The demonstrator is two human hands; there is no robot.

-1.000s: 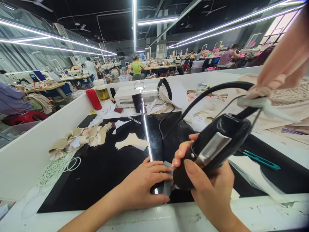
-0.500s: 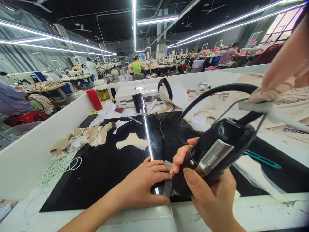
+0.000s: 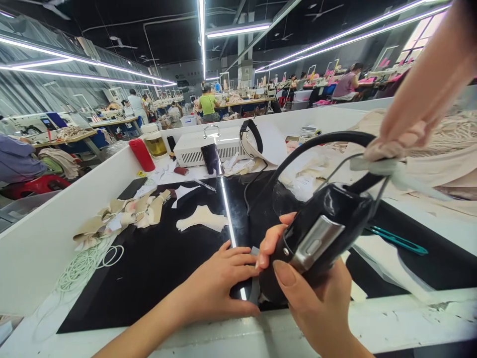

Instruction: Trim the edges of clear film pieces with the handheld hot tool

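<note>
My right hand (image 3: 316, 303) is wrapped round a black handheld power tool (image 3: 320, 233) with a silver plate, tilted, its lower end near the front edge of the black mat (image 3: 149, 268). A cable and tied cloth run up from its top. My left hand (image 3: 223, 281) lies flat with fingers spread, its fingertips beside the tool's base on a grey piece (image 3: 255, 291) that is mostly hidden. Beyond it lies a cream cut piece (image 3: 203, 218). More pale pieces (image 3: 391, 263) and a teal tool (image 3: 400, 239) lie to the right.
Fabric bundles (image 3: 149, 209) and pale green cord (image 3: 80, 268) lie at left. Behind the mat stand a white vented box (image 3: 190, 149), a phone (image 3: 212, 159), a red cylinder (image 3: 141, 154) and a jar (image 3: 154, 141). White walls (image 3: 67, 219) edge the table; people work beyond.
The view has shifted slightly to the right, so most things appear further left. The tool and my right hand have moved slightly left in view; more pale cloth shows right of them.
</note>
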